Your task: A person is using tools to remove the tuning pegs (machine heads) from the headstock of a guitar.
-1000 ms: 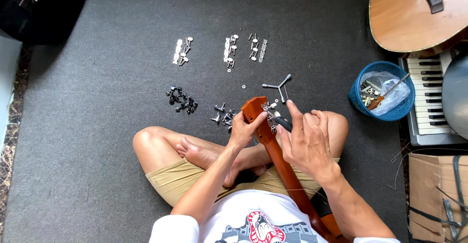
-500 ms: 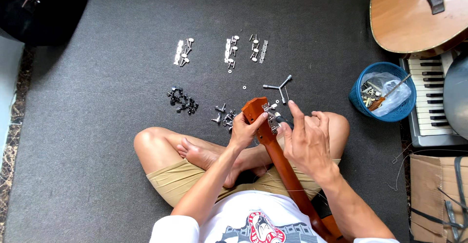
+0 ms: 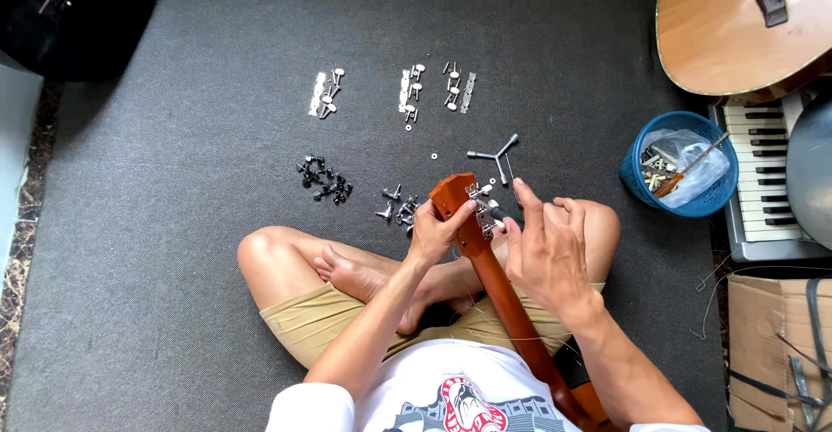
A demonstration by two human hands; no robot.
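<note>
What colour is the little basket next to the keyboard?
Blue: the basket shows best in the head view.

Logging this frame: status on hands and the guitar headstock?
Left hand steadies headstock. Right hand has dark-handled tool at tuner plate. Loose tuner parts on carpet beside, not obstructing.

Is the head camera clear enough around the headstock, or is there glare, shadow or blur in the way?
Head view: even, soft light, no hard shadows; the guitar headstock, left hand and right hand are sharp. Mild sheen on the acoustic guitar body; the small tuner parts are too fine to resolve.
</note>
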